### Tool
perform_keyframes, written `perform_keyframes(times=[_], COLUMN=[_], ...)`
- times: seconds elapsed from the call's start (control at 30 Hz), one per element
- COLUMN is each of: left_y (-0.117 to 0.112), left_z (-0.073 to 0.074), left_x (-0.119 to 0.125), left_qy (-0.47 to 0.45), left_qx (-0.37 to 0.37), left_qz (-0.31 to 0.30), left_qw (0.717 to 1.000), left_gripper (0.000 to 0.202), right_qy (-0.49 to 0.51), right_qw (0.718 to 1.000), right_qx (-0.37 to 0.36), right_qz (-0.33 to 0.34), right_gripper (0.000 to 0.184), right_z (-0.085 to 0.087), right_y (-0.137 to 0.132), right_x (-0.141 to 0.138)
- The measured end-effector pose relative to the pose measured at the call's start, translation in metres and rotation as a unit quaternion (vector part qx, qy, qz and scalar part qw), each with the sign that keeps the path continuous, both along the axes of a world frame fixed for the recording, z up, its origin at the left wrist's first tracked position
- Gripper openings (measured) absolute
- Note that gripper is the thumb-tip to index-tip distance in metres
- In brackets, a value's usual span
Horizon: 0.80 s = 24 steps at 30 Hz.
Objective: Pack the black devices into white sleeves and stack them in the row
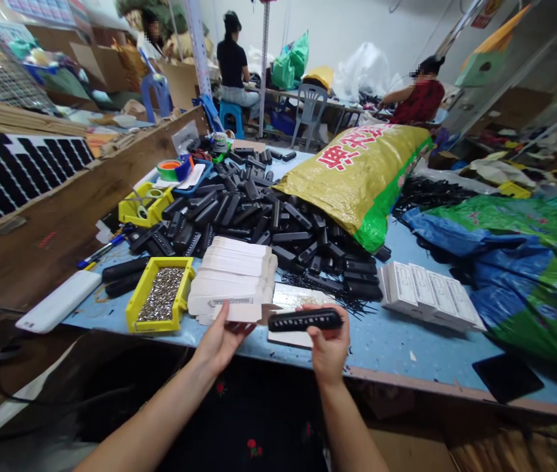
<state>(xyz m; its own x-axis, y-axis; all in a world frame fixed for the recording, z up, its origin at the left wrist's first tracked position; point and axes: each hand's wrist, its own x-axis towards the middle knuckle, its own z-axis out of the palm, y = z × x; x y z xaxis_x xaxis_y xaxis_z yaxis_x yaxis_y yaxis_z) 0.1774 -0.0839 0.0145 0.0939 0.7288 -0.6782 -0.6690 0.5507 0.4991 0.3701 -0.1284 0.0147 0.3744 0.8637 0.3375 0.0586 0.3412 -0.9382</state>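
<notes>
My left hand (224, 341) grips a small white carton (234, 311) with a printed drawing on its side, thumb in front. The carton's right end looks open, with a brown flap sticking out. In my right hand (330, 351) is a long black plastic case (305, 320) with a row of pale slots along its face. The case lies level, its left end close to the carton's open end; I cannot tell whether they touch. Behind my left hand stands a stack of flat white cartons (233, 265). A pale board (291, 337) lies under the black case.
A heap of black cases (239, 210) spreads across the blue table (386, 357). A yellow bin of small metal parts (160, 295) stands left, a white phone (59, 301) beyond it. Packed cartons (428, 295) sit right, near a gold sack (357, 177). Several people sit farther back.
</notes>
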Motion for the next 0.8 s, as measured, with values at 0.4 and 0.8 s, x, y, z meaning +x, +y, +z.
perform_keyframes(times=[0.4,0.8], left_y=[-0.013,0.007], left_z=[-0.019,-0.031], left_x=[-0.01,-0.003], left_qy=[0.53,0.564], left_qx=[0.439,0.41], left_qz=[-0.361,-0.388], left_qw=[0.63,0.603], left_gripper=[0.068,0.064], right_qy=[-0.24,-0.253], right_qw=[0.961,0.934], right_qx=[-0.139,-0.248], right_qz=[0.01,-0.046], right_gripper=[0.032,0.022], right_z=[-0.024,-0.033], right_y=[0.004,0.004], right_x=[0.048,0.092])
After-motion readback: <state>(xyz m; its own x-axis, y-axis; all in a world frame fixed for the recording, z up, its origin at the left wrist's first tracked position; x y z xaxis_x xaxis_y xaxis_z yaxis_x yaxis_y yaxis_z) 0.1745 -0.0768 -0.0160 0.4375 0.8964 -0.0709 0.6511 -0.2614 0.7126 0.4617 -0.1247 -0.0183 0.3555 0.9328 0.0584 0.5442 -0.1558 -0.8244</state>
